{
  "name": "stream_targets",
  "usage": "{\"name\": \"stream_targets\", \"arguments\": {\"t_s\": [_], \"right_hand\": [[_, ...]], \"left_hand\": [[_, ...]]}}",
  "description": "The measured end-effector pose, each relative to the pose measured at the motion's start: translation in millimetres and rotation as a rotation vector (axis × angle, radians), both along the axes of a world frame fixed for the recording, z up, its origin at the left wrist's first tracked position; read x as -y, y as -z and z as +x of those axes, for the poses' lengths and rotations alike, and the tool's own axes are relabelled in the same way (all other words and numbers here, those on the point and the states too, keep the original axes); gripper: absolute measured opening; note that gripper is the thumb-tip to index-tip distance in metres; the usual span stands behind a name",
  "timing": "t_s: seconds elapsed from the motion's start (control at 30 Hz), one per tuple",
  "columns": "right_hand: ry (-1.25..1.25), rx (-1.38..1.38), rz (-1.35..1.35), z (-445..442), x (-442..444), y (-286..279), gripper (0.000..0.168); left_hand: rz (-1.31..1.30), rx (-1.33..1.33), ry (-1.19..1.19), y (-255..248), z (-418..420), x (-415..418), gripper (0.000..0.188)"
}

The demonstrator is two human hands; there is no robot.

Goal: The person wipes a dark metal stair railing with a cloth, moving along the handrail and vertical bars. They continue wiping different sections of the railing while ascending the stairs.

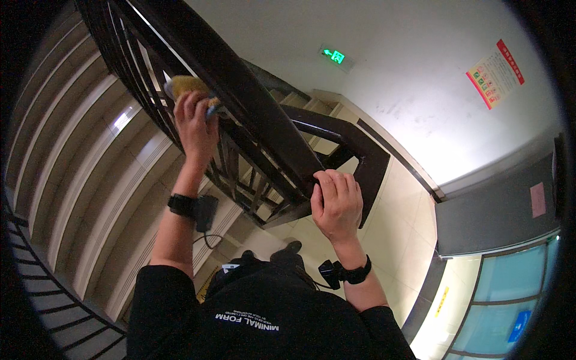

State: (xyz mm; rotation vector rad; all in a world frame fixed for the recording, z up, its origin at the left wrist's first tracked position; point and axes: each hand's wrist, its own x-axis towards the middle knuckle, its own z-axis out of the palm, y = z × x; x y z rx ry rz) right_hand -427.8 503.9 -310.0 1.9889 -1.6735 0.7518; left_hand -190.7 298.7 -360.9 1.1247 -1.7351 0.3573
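My left hand [196, 121] grips a yellow cloth [186, 84] with some blue at its edge; motion blurs it slightly. Hand and cloth are at the left side of the dark handrail [252, 94], near the rails just under its thick top. My right hand [337, 200] is curled over the lower end of this handrail, fingers bent across its edge and nothing else seen in them. Black bands with small devices sit on both wrists, the left one [182, 205] and the right one [357, 271].
Stone stairs [117, 180] rise on the left, with a second black railing [67, 310] at their far side. Another dark rail section [333, 130] stands beyond the handrail. A lit exit sign [334, 56] and a printed notice [495, 74] are on the white wall. Glass doors [508, 279] stand lower right.
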Motion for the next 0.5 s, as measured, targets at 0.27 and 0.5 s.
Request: {"name": "stream_targets", "arguments": {"t_s": [0.27, 0.5], "right_hand": [[-0.003, -0.005, -0.006, 1.4, 2.2, -0.3, 0.021], [0.000, 0.001, -0.016, -3.0, 1.3, 1.4, 0.020]], "left_hand": [[0.352, 0.128, 0.455, 111.3, -82.9, -134.1, 0.036], [0.300, -0.348, 0.507, 58.9, -66.9, -117.3, 0.040]]}}
